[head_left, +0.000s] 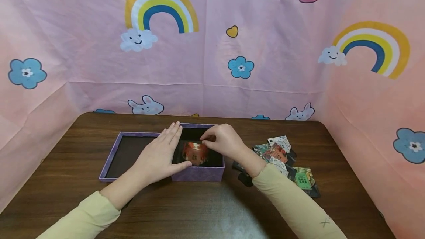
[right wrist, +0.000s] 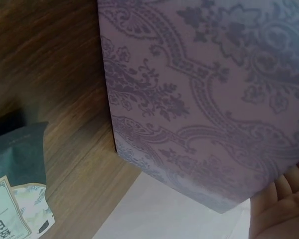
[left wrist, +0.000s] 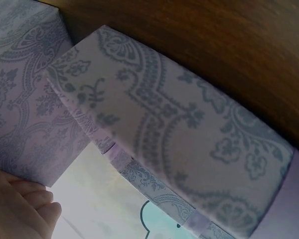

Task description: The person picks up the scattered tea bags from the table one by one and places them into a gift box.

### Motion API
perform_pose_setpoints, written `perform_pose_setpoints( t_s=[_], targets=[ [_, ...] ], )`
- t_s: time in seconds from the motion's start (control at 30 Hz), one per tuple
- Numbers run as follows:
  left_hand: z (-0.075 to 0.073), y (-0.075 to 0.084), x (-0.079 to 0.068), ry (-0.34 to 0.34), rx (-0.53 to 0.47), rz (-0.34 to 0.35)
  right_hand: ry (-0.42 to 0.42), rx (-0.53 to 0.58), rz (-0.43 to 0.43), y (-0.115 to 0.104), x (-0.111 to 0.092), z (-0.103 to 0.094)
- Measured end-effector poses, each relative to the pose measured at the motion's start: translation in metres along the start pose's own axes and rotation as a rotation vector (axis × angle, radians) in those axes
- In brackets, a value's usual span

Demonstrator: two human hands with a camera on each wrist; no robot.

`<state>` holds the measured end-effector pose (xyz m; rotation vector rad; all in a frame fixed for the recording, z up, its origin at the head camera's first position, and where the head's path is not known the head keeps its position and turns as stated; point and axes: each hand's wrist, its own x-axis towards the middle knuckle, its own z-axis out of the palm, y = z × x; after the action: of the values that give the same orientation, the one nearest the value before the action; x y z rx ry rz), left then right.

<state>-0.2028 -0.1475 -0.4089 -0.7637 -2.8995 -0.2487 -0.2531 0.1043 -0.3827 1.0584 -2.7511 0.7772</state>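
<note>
A purple patterned box (head_left: 197, 174) stands on the table, its inside dark. Leaning inside it is a small packet (head_left: 196, 154) with a shiny orange-red printed front. My right hand (head_left: 225, 141) reaches over the box's right side and pinches the packet's upper edge between thumb and fingers. With fingers straight, my left hand (head_left: 161, 156) rests along the box's left rim, the thumb over the near left corner. In the wrist views, the box's patterned outer wall (right wrist: 199, 99) hides the inside, and only part of each hand shows.
Left of the box lies its shallow purple lid (head_left: 131, 154), dark inside facing up. A loose pile of small printed packets (head_left: 279, 154) spreads to the right, a green-labelled packet (head_left: 303, 179) nearest. A pink printed cloth (head_left: 212, 65) hangs behind the wooden table (head_left: 172, 209).
</note>
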Motion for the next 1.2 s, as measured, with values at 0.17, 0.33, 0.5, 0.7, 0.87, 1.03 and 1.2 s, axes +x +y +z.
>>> perform_pose_setpoints(
  t_s=[0.17, 0.33, 0.5, 0.7, 0.87, 1.03, 1.2],
  targets=[
    [0.000, 0.001, 0.001, 0.007, 0.010, 0.008, 0.036, 0.061, 0.009, 0.005, -0.002, -0.004],
    [0.000, 0.001, 0.001, -0.003, 0.000, 0.002, 0.060, 0.187, 0.079, 0.012, -0.009, -0.012],
    [0.001, 0.000, 0.001, 0.003, 0.007, 0.006, 0.111, 0.270, 0.125, 0.019, -0.019, -0.026],
    [0.000, 0.000, 0.000, 0.009, 0.017, 0.016, 0.133, 0.294, 0.178, 0.034, -0.034, -0.043],
    [0.001, 0.000, -0.001, 0.020, 0.022, 0.021, 0.150, 0.287, 0.235, 0.050, -0.048, -0.055],
    [0.001, 0.000, -0.002, 0.031, 0.017, 0.022, 0.131, 0.300, 0.290, 0.065, -0.061, -0.058],
    [0.002, 0.000, -0.002, 0.034, 0.012, 0.019, 0.081, 0.347, 0.352, 0.081, -0.073, -0.052]
  ],
)
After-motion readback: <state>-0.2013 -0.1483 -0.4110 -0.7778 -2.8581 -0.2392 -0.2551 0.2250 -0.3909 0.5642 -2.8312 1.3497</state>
